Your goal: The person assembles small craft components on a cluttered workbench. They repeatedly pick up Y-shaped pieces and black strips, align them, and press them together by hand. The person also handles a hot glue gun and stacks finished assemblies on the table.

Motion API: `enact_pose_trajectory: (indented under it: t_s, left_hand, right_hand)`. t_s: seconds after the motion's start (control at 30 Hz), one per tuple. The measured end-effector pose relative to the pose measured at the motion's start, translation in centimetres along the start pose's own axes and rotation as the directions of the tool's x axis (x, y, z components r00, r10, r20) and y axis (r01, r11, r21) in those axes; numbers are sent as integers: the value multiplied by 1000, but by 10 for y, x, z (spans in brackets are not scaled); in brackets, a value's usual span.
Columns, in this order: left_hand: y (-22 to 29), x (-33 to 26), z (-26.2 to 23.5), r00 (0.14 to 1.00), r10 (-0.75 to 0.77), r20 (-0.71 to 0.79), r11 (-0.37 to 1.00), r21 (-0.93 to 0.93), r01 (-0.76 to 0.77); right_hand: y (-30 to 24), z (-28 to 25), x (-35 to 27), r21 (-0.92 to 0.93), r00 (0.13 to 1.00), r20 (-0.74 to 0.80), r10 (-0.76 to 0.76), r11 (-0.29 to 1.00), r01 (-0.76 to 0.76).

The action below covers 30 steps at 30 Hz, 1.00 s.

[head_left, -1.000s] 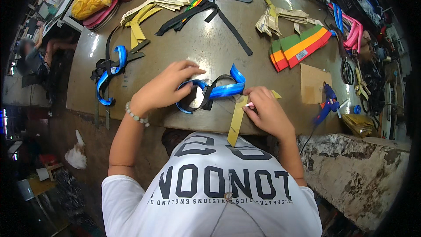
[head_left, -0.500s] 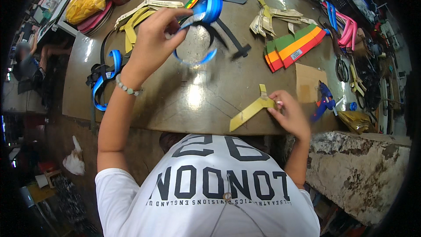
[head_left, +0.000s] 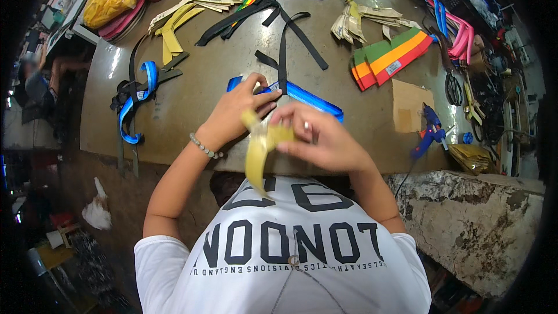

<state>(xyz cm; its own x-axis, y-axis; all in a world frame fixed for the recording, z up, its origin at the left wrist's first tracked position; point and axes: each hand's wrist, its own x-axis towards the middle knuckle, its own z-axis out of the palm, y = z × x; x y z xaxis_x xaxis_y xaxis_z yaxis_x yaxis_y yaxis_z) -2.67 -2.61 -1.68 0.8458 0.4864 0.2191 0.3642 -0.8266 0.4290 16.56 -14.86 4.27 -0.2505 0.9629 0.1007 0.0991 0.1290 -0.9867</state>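
Near the middle of the table, my left hand (head_left: 243,103) has its fingers curled onto a blue strap (head_left: 317,103) lying on the tabletop. A thin black strap (head_left: 283,58) joins the blue one at my fingertips and runs away toward the far side. Close by on the right, my right hand (head_left: 322,136) pinches a yellow Y-shaped strip (head_left: 256,157), blurred by motion. The strip is off the table, in front of my left wrist, with one leg hanging toward my shirt.
Bundles of cream and yellow strips (head_left: 349,23) lie at the far side. Green, orange and red striped pieces (head_left: 386,58) sit right, near cardboard (head_left: 408,106) and a blue glue gun (head_left: 431,134). Another blue strap (head_left: 124,122) rests left. A seated person (head_left: 36,78) is beyond.
My left hand has brought the blue strap down from above the table toward me. My right hand has lifted the yellow strip off the tabletop and moved left, close to it.
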Motion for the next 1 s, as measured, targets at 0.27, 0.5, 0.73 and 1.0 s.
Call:
enact_pose_trajectory:
  t_s: [0.27, 0.5, 0.73, 1.0]
  left_hand:
    - [0, -7, -13, 965, -166, 202, 984, 99, 148]
    - [2, -33, -33, 927, -373, 41, 904, -211, 373]
    - [25, -50, -33, 858, -468, -211, 884, -106, 456]
    - [-12, 60, 27, 907, -421, -15, 709, -629, 318]
  right_hand:
    - [56, -10, 30, -474, 937, -341, 74, 847, -239]
    - [82, -8, 24, -592, 893, -420, -162, 795, -134]
    - [82, -14, 25, -600, 920, -360, -151, 793, -105]
    - [88, -12, 24, -552, 903, -397, -167, 829, -89]
